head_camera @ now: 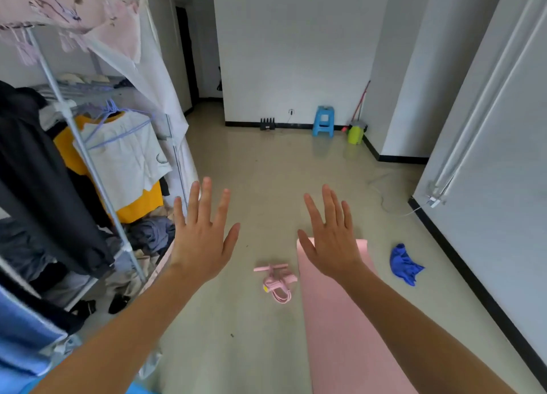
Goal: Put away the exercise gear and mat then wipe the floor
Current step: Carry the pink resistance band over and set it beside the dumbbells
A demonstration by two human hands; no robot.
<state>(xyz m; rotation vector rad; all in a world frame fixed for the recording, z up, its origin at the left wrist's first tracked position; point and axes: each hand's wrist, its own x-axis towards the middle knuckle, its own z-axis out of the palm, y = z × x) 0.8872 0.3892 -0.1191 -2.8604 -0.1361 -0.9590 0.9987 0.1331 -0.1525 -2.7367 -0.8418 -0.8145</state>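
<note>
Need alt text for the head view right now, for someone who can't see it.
Both hands, left hand and right hand, are raised open and empty over a tiled floor. Below lie an unrolled pink mat, a pink resistance pedal puller beside it, and a blue cloth. An open clothes rack stands at left.

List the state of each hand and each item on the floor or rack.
left hand: open, empty, fingers spread
right hand: open, empty, fingers spread
pink mat: unrolled, flat on floor
pink pedal puller: lying on floor, left of mat, untouched
blue cloth: crumpled on floor, right of mat
wardrobe rack: cover pulled open, clothes hanging
blue stool: upright by wall
</note>
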